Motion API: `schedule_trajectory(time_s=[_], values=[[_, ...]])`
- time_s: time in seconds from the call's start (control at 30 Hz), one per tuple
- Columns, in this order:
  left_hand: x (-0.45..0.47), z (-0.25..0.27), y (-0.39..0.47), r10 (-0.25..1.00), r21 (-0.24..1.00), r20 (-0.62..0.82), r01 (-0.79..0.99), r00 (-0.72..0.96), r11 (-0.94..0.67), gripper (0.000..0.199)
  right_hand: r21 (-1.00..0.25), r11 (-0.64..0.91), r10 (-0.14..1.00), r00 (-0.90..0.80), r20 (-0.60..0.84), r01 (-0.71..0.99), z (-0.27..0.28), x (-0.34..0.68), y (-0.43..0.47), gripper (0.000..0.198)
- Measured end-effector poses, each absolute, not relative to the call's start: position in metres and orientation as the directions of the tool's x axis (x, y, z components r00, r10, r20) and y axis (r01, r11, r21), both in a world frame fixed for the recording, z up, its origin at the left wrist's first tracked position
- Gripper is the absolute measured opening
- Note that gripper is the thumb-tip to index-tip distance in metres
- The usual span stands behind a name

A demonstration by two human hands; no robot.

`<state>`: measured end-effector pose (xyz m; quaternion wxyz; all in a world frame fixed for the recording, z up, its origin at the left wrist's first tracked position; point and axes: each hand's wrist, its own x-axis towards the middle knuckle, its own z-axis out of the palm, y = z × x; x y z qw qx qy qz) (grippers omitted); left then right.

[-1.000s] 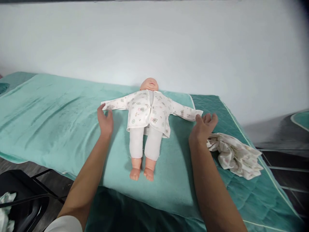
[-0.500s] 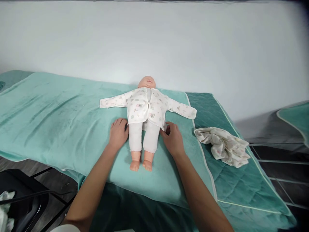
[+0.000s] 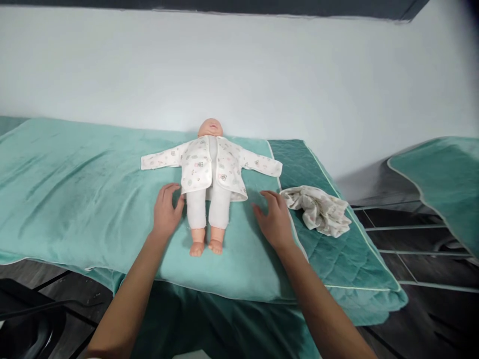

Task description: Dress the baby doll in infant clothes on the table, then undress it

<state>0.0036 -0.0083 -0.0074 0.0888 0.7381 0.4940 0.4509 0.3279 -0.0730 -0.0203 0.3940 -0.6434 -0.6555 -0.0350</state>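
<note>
A baby doll (image 3: 210, 127) lies on its back on the green bed cover, feet toward me. It wears a white printed baby jacket (image 3: 196, 164), unfastened at the front with both sleeves spread sideways. My left hand (image 3: 167, 209) is beside the jacket's lower left edge, fingers curved and thumb apart; whether its fingertips touch the hem I cannot tell. My right hand (image 3: 275, 217) hovers apart from the jacket on the right, fingers spread and holding nothing. Close to it on the right lies a crumpled printed cloth (image 3: 318, 209).
The bed (image 3: 75, 199) has a light green cover and a darker quilted mat (image 3: 359, 264) at its right end. A white wall (image 3: 224, 70) stands behind. A black chair (image 3: 26, 309) is at the lower left, and another green-covered surface (image 3: 445, 174) at the right.
My right hand has let go of the jacket's hem and moved right, away from the doll. My left hand stays beside the hem. The view has shifted to the right.
</note>
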Motion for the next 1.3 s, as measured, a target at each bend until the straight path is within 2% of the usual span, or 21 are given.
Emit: schedule_trajectory(time_s=[0.13, 0.27, 0.33, 0.43, 0.57, 0.6, 0.67, 0.77, 0.87, 0.93, 1.0, 1.07, 1.17, 1.23, 1.3], values=[[0.014, 0.004, -0.009, 0.777, 0.607, 0.617, 0.552, 0.127, -0.572, 0.025, -0.242, 0.069, 0.768, 0.103, 0.632, 0.968, -0.009, 0.374, -0.098, 0.038], [0.033, 0.014, -0.009, 0.784, 0.623, 0.602, 0.526, 0.151, -0.579, 0.035, -0.152, -0.082, 0.745, 0.162, 0.647, 0.985, 0.009, 0.407, -0.12, 0.043], [0.042, 0.018, -0.007, 0.788, 0.597, 0.593, 0.565, 0.167, -0.569, 0.041, -0.166, -0.156, 0.711, 0.227, 0.666, 0.974, 0.012, 0.42, -0.13, 0.043], [0.053, 0.025, -0.002, 0.791, 0.519, 0.582, 0.662, 0.19, -0.541, 0.04, -0.252, -0.23, 0.666, 0.341, 0.663, 0.94, 0.005, 0.441, -0.14, 0.049], [0.06, 0.037, 0.006, 0.809, 0.409, 0.551, 0.779, 0.204, -0.475, 0.023, -0.399, -0.295, 0.728, 0.474, 0.495, 0.868, -0.008, 0.464, -0.143, 0.054], [0.06, 0.04, 0.007, 0.814, 0.385, 0.538, 0.795, 0.219, -0.469, 0.02, -0.405, -0.29, 0.732, 0.474, 0.489, 0.867, -0.009, 0.464, -0.143, 0.054], [0.061, 0.045, 0.007, 0.822, 0.353, 0.511, 0.81, 0.252, -0.468, 0.023, -0.366, -0.246, 0.705, 0.425, 0.568, 0.898, -0.007, 0.453, -0.142, 0.05], [0.065, 0.048, 0.004, 0.839, 0.324, 0.472, 0.832, 0.272, -0.451, 0.041, -0.269, -0.095, 0.679, 0.26, 0.687, 0.958, 0.001, 0.413, -0.136, 0.046], [0.069, 0.047, 0.002, 0.847, 0.296, 0.471, 0.861, 0.246, -0.414, 0.044, -0.221, 0.063, 0.734, 0.104, 0.671, 0.973, 0.005, 0.354, -0.12, 0.041], [0.067, 0.045, 0.005, 0.831, 0.33, 0.509, 0.84, 0.227, -0.431, 0.037, -0.246, 0.167, 0.755, 0.037, 0.655, 0.955, 0.007, 0.317, -0.103, 0.039], [0.061, 0.041, 0.009, 0.814, 0.451, 0.555, 0.76, 0.172, -0.468, 0.026, -0.328, 0.237, 0.779, 0.023, 0.627, 0.914, 0.009, 0.288, -0.083, 0.04], [0.053, 0.037, 0.015, 0.839, 0.656, 0.543, 0.606, 0.036, -0.45, 0.014, -0.392, 0.266, 0.8, 0.025, 0.6, 0.881, 0.011, 0.27, -0.062, 0.039], [0.038, 0.031, 0.023, 0.923, 0.935, 0.334, 0.191, -0.19, -0.298, 0.02, -0.48, 0.292, 0.82, 0.042, 0.571, 0.827, 0.012, 0.26, -0.035, 0.032], [0.028, 0.025, 0.028, 0.964, 0.975, 0.141, -0.136, -0.224, -0.174, 0.023, -0.605, 0.302, 0.828, 0.112, 0.55, 0.736, 0.01, 0.26, -0.021, 0.024], [0.02, 0.018, 0.033, 0.979, 0.926, 0.001, -0.369, -0.205, -0.079, 0.025, -0.796, 0.279, 0.844, 0.259, 0.47, 0.538, 0.006, 0.262, -0.012, 0.019]])
